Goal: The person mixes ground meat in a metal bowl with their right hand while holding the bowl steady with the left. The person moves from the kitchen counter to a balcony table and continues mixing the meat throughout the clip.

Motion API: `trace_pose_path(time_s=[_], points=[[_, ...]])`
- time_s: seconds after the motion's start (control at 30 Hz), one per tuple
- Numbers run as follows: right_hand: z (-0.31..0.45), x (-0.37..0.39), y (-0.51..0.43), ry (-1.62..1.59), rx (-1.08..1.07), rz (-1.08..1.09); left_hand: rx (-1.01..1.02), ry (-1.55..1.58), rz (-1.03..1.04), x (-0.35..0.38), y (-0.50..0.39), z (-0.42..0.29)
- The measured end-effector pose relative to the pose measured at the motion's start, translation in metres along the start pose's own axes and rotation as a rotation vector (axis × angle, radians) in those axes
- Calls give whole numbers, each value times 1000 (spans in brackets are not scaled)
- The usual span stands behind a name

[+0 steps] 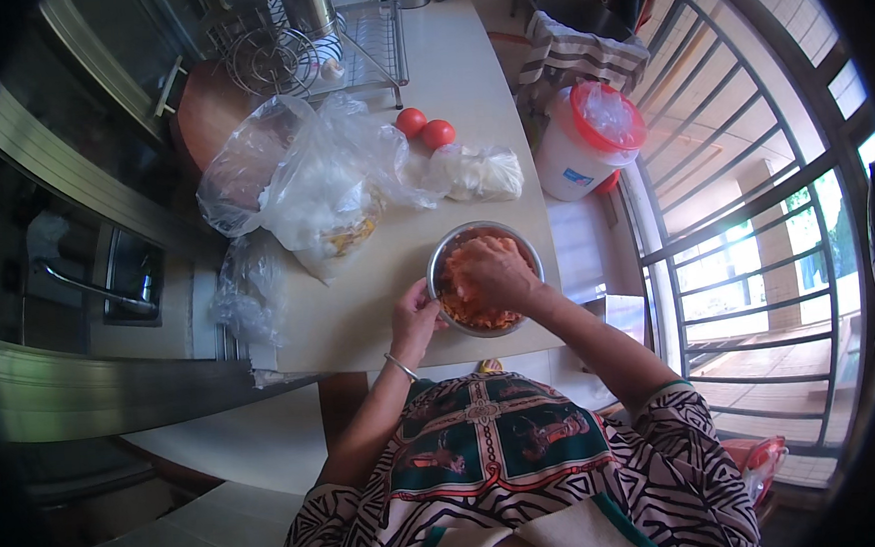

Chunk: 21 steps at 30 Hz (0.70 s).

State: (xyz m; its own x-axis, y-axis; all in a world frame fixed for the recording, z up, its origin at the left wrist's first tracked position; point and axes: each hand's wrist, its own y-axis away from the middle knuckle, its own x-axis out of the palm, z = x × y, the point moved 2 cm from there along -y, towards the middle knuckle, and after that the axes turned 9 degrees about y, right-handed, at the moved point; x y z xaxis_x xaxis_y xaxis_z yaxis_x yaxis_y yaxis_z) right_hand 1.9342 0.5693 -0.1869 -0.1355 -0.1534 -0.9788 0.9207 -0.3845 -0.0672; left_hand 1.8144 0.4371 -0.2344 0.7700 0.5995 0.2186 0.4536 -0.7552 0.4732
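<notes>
A round stainless steel bowl (488, 331) stands near the front edge of the pale countertop (379, 299). It holds an orange-red chopped or shredded food mixture (477, 312). My left hand (417, 317) grips the bowl's left rim, its wrist wearing a metal bangle (400, 367). Down in the mixture is my right hand (496, 270), its fingers bent and partly hidden by the food; whether they hold some of it I cannot tell. Behind the bowl lies a wrapped pale block in a clear plastic bag (481, 173), with two red tomatoes (424, 128) farther back.
Large clear plastic bags with food (328, 205) lie at the left, beside a round wooden board (210, 111). A wire dish rack (375, 52) with metal pots stands at the back. Right of the counter are a white bucket with a red lid (577, 152) and a barred window (752, 254).
</notes>
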Motion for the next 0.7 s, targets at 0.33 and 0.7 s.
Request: trace_pose_path(time_s=[0.33,0.7], points=[[-38,25,-4,-177,-38,-12,12,-3,-20,1,0,-2],[-9,5,3,2,-40,-73,-24,-26,19,-3,-4,-1]])
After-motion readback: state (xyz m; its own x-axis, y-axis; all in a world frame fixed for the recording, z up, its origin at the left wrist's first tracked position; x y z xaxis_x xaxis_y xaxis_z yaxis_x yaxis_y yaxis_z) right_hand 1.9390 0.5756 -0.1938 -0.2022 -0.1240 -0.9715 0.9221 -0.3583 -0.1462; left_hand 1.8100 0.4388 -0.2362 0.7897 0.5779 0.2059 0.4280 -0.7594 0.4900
